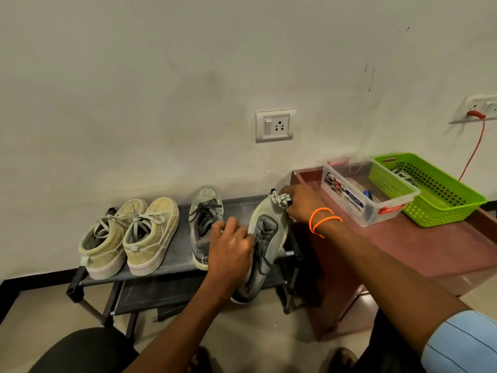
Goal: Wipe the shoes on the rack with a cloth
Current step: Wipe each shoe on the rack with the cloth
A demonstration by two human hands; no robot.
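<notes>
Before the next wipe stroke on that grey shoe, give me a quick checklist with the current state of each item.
1. Cloth in right hand: ok, bunched in the grip.
2. Cloth on grey shoe: ok, pressed at the toe.
3. Left hand steadying the shoe: ok, holding it by the laces.
4. Shoe seated flat on rack: not ok, tilted with the heel hanging past the front edge.
5. Other grey shoe and beige pair out of the way: ok.
6. Toe clean: cannot tell.
</notes>
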